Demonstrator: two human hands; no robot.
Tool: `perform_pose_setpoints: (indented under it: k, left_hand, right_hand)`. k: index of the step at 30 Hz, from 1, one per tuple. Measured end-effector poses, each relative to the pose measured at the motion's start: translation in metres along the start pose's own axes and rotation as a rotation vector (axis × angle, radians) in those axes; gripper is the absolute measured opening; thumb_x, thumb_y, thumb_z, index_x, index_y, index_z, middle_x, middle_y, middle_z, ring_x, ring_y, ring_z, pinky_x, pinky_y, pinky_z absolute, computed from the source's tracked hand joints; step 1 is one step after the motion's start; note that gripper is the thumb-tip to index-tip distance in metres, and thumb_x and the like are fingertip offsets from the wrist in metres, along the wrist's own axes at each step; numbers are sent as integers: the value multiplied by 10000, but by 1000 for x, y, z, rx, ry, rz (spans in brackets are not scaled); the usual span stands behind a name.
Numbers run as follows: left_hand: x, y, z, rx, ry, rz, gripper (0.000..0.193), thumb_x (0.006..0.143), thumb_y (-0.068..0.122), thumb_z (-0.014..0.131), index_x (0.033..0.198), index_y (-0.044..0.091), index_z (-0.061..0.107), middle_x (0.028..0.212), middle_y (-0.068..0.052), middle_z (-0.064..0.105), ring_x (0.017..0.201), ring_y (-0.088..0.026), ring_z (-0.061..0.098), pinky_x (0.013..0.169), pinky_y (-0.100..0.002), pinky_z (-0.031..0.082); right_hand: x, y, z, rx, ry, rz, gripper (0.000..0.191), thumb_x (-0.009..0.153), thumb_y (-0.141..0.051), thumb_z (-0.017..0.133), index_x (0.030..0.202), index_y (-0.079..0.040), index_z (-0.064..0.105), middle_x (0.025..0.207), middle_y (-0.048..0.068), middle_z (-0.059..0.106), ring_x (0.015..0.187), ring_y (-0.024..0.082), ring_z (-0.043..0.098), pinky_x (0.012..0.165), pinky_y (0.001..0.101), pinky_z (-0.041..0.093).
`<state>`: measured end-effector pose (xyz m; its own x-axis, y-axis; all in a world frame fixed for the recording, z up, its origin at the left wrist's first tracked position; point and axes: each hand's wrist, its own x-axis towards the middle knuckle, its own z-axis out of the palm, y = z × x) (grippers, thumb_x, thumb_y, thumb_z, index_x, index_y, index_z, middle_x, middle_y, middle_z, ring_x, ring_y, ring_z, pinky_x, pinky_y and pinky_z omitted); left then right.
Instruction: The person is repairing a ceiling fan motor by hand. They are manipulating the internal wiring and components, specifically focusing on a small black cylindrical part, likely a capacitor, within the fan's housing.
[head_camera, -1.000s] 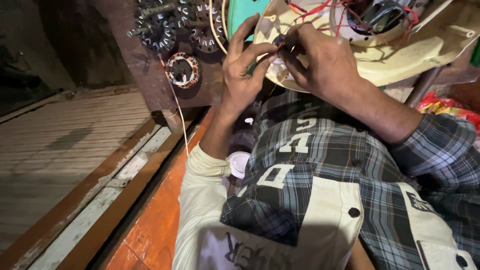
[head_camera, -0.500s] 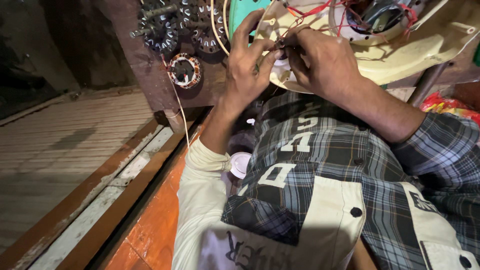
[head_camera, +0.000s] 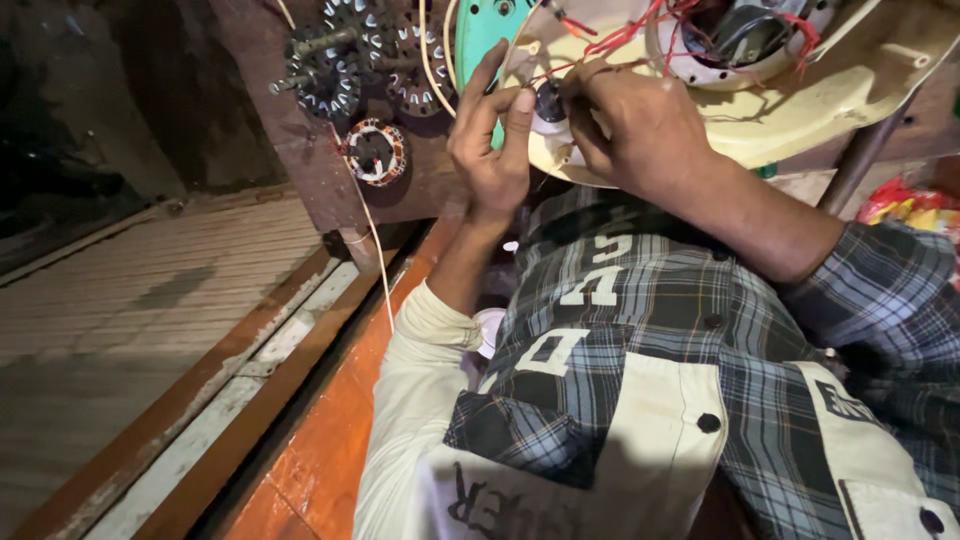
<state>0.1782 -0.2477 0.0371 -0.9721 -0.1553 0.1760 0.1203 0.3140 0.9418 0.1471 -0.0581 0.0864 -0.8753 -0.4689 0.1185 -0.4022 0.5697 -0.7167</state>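
A cream plastic fan housing lies in front of me at the top right, its motor exposed and red wires running out of it. My left hand is raised beside the housing's left rim, thumb and fingers pinched on thin wires next to a small dark round part. My right hand is curled over the same spot, fingers closed on the wires from the right. Exactly what the fingertips pinch is partly hidden.
Several wound motor stators hang on a brown board at upper left; a smaller one sits below them. A teal plastic piece stands behind my left hand. An orange bench edge and a wooden floor lie left.
Both hands have stayed at the housing's rim, shifting slightly up and together. The left fingers have closed more tightly around the wires.
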Motion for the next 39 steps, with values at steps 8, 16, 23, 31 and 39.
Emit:
perform_pose_setpoints:
  k: [8,16,23,31,39]
  left_hand:
    - [-9,28,-4,184,-13,39,102,1001,90,752,998,-10,733,1480,-217,599,1288,-301,658,1023,-345,580]
    - [-29,44,-9,110,-2,-42,142,982,79,724,1090,-12,730,1433,-216,621,1219,-289,705,948,-350,616]
    - [-51,65,-24,174,18,69,164,994,33,667,1148,-13,700,1392,-244,628,1254,-375,677,1065,-414,560]
    - [-92,82,-36,109,-46,146,285,988,-20,562,1246,-1,683,1536,-274,494,1388,-434,572,1140,-435,502]
    - [-186,123,-17,-32,41,144,389,1039,53,582,1424,20,538,1567,-233,466,1437,-368,507,1185,-416,434]
  right_hand:
    - [-7,1,-21,5,43,-96,193,949,-124,782,1122,-70,715,1001,132,716,804,324,702,693,431,558]
    - [-13,-29,-23,-110,-51,-108,251,926,-147,758,1167,-76,748,1025,127,717,799,342,707,663,455,559]
    - [-15,-56,-22,126,-108,-32,292,882,-146,751,1142,-14,739,1054,200,738,889,378,725,787,446,576]
    - [-45,-63,-17,387,-163,263,197,895,-131,790,1058,-24,766,897,109,761,758,156,712,694,311,567]
    - [-122,-74,-26,484,-207,153,170,895,-132,791,991,1,750,778,36,686,639,80,610,561,277,505]
